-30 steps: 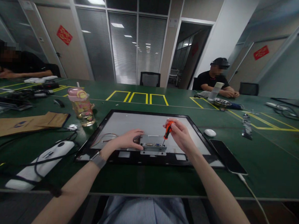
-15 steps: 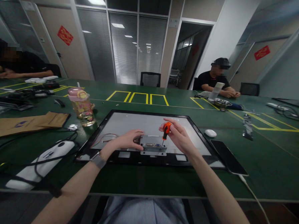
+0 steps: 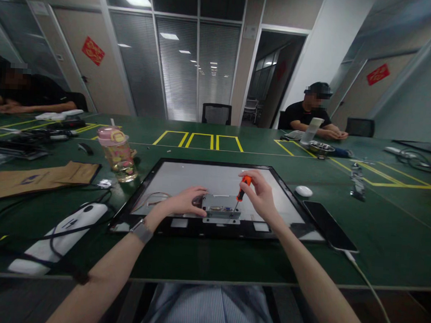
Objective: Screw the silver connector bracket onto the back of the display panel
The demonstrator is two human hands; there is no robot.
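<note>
A flat display panel [image 3: 214, 178] with a black frame and pale grey back lies on the green table before me. On its near part sits a metal bracket [image 3: 221, 220] carrying a small circuit board with connector ports. My left hand [image 3: 190, 201] grips the left end of the bracket between thumb and fingers. In my right hand [image 3: 260, 193] is an orange and black screwdriver [image 3: 244, 187], held by its handle and tilted. Its shaft points down to the right part of the bracket; the tip is too small to make out. Thin wires [image 3: 150, 200] lie on the panel's left side.
Left of the panel stand a pink-lidded bottle [image 3: 116, 154], a brown paper envelope [image 3: 37, 178] and a white power strip [image 3: 57, 240] with black cables. A phone [image 3: 329, 226] on a cable and a white earbud case [image 3: 304, 191] lie right. Two people sit across the table.
My right hand has shifted slightly right, and its fingers have turned around the screwdriver handle, which now leans more to the right. My left hand stays on the bracket.
</note>
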